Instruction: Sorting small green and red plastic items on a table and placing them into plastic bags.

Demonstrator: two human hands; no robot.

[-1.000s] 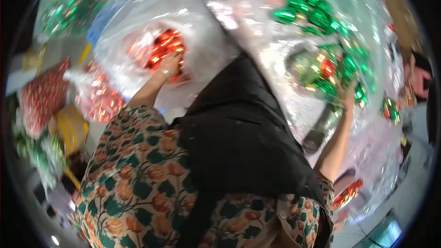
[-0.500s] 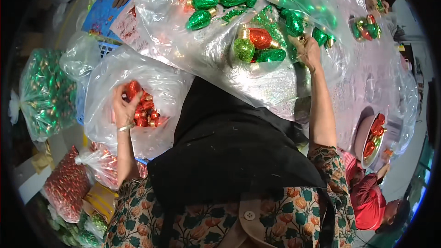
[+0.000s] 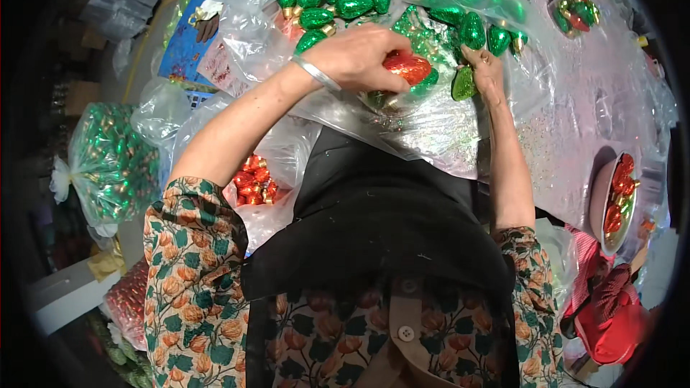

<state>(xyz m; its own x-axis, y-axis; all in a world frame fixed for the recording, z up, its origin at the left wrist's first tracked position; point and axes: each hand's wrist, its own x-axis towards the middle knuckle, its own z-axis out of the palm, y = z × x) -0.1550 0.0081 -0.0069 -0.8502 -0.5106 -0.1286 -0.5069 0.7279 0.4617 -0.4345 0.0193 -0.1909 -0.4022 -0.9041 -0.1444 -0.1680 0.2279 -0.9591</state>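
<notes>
My left hand (image 3: 359,54), with a silver bangle on the wrist, grips a shiny red foil-wrapped ornament (image 3: 407,67) over a clear plastic sheet (image 3: 431,129) on the table. My right hand (image 3: 487,72) rests next to it among green foil ornaments (image 3: 472,30), its fingers touching a flat green piece (image 3: 463,84). A pile of green ornaments (image 3: 334,3) lies just beyond both hands. A clear bag of red ornaments (image 3: 253,183) sits below my left forearm.
A big tied bag of green ornaments (image 3: 111,162) stands at the left. A pink bowl with red ornaments (image 3: 602,205) is at the right edge of the table, beside a person in red (image 3: 611,309). A few more ornaments (image 3: 575,14) lie far right.
My left hand has come up from the bag of red ornaments to the table, carrying a red ornament. My right hand has stayed among the green ones.
</notes>
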